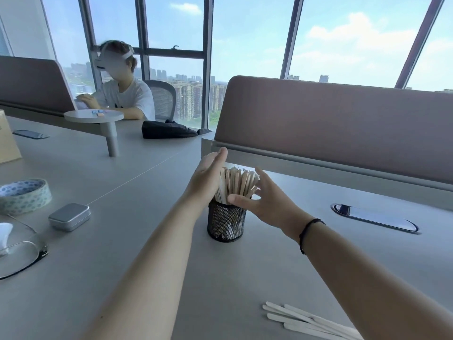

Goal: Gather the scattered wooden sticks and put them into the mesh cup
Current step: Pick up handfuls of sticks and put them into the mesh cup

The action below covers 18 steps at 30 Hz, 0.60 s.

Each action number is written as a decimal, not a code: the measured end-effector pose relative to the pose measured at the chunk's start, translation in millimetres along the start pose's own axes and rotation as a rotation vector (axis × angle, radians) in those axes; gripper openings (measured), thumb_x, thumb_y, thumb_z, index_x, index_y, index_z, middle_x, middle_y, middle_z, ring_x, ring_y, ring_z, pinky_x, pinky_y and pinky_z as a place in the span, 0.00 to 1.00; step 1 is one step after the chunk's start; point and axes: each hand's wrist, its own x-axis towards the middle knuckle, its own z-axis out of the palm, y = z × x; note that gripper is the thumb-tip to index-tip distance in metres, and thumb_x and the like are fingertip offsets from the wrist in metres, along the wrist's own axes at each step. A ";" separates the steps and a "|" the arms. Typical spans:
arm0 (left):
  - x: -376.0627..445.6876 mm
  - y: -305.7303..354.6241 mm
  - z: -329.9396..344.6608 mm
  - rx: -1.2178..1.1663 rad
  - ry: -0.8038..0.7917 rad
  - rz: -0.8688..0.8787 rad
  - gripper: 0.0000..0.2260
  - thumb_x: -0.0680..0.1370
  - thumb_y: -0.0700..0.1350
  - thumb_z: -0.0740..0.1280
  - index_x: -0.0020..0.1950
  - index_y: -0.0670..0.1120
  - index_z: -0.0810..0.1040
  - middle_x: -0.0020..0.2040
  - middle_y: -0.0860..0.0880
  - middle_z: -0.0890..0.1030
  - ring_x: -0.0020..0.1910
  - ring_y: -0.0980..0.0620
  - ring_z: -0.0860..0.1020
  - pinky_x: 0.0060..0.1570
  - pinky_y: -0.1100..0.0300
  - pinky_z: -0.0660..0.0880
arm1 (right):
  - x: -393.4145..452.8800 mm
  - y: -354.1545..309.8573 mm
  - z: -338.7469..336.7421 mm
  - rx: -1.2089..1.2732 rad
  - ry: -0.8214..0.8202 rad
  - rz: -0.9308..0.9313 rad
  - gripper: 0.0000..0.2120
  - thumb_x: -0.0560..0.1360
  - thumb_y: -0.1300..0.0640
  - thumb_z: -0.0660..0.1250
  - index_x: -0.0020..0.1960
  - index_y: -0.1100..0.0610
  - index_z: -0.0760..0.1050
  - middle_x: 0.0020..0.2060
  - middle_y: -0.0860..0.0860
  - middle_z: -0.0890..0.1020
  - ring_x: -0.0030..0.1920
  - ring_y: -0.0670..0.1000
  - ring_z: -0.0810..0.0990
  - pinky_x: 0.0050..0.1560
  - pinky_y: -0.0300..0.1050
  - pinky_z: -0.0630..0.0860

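Note:
A black mesh cup point(226, 223) stands on the grey desk, packed with upright wooden sticks point(239, 183). My left hand point(208, 176) is flat against the bundle's left side, fingers straight. My right hand point(268, 201) is at the bundle's right side with fingers spread, thumb touching the sticks just above the cup's rim. Several loose wooden sticks point(305, 321) lie flat on the desk near the front edge, partly hidden under my right forearm.
A metal tin point(69, 216), a tape roll point(24, 195) and glasses point(20, 253) lie at the left. A cable port point(375, 217) sits at the right. A padded divider point(343, 126) rises behind the cup. Another person sits at the far left desk.

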 end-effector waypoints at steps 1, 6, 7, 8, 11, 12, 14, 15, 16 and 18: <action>-0.8 0.5 0.7 0.008 -0.032 -0.005 0.27 0.81 0.66 0.56 0.76 0.55 0.66 0.69 0.56 0.71 0.66 0.58 0.67 0.64 0.58 0.62 | 3.8 2.0 5.3 0.017 -0.004 -0.029 0.47 0.62 0.34 0.78 0.73 0.54 0.67 0.62 0.46 0.82 0.60 0.44 0.80 0.62 0.44 0.76; -1.1 0.8 4.8 0.190 -0.169 0.016 0.41 0.73 0.77 0.52 0.79 0.55 0.62 0.77 0.55 0.67 0.75 0.56 0.65 0.70 0.55 0.60 | 23.4 -14.7 9.1 0.075 0.134 0.110 0.28 0.73 0.39 0.70 0.40 0.67 0.78 0.34 0.55 0.83 0.35 0.53 0.80 0.38 0.43 0.78; -0.8 0.6 4.7 0.237 -0.186 0.007 0.43 0.70 0.78 0.51 0.79 0.55 0.61 0.77 0.54 0.66 0.76 0.54 0.64 0.72 0.53 0.60 | 28.6 -16.4 6.9 0.077 0.136 0.149 0.27 0.73 0.40 0.70 0.38 0.66 0.78 0.35 0.56 0.84 0.37 0.56 0.83 0.41 0.47 0.83; -0.5 0.4 4.9 0.277 -0.201 -0.001 0.43 0.70 0.79 0.50 0.79 0.56 0.60 0.78 0.54 0.66 0.77 0.53 0.63 0.73 0.52 0.60 | 30.0 -20.7 4.4 0.058 0.123 0.171 0.26 0.74 0.41 0.69 0.38 0.66 0.78 0.35 0.56 0.84 0.40 0.57 0.85 0.44 0.51 0.84; -1.2 -0.1 9.0 0.380 -0.202 0.003 0.38 0.75 0.75 0.48 0.80 0.55 0.58 0.78 0.51 0.66 0.77 0.50 0.63 0.73 0.50 0.61 | 35.3 -24.8 0.0 -0.018 0.101 0.180 0.29 0.74 0.42 0.68 0.48 0.72 0.78 0.41 0.63 0.85 0.42 0.60 0.86 0.48 0.59 0.83; -2.0 -0.1 11.3 0.403 -0.194 0.008 0.36 0.77 0.73 0.48 0.80 0.55 0.57 0.78 0.50 0.66 0.77 0.50 0.63 0.72 0.50 0.61 | 34.7 -26.0 -1.0 -0.043 0.091 0.183 0.30 0.75 0.41 0.67 0.51 0.72 0.78 0.43 0.64 0.85 0.41 0.60 0.85 0.48 0.57 0.84; -3.1 0.7 14.3 0.430 -0.180 0.011 0.34 0.79 0.71 0.48 0.80 0.55 0.55 0.78 0.49 0.66 0.77 0.49 0.63 0.72 0.50 0.60 | 30.9 -25.8 -4.7 -0.091 0.068 0.190 0.30 0.75 0.39 0.65 0.51 0.69 0.79 0.40 0.59 0.85 0.38 0.53 0.83 0.45 0.51 0.83; -3.4 1.6 14.4 0.435 -0.168 0.008 0.33 0.79 0.70 0.48 0.80 0.56 0.55 0.78 0.49 0.66 0.77 0.48 0.63 0.71 0.50 0.60 | 27.1 -24.8 -6.4 -0.097 0.061 0.197 0.29 0.75 0.38 0.64 0.49 0.67 0.80 0.39 0.56 0.84 0.38 0.51 0.82 0.45 0.49 0.83; -3.0 3.0 13.8 0.435 -0.149 0.009 0.33 0.79 0.71 0.48 0.80 0.56 0.54 0.78 0.48 0.66 0.77 0.47 0.63 0.72 0.49 0.60 | 20.5 -24.8 -9.1 -0.083 0.060 0.201 0.30 0.75 0.36 0.63 0.47 0.64 0.81 0.39 0.54 0.85 0.40 0.50 0.84 0.46 0.49 0.83; -3.5 8.3 12.2 0.454 -0.083 0.050 0.34 0.77 0.72 0.50 0.79 0.56 0.56 0.76 0.47 0.69 0.77 0.46 0.62 0.73 0.45 0.61 | 3.7 -21.8 -18.2 -0.020 0.085 0.204 0.31 0.73 0.31 0.62 0.44 0.59 0.82 0.44 0.53 0.86 0.45 0.52 0.85 0.50 0.51 0.83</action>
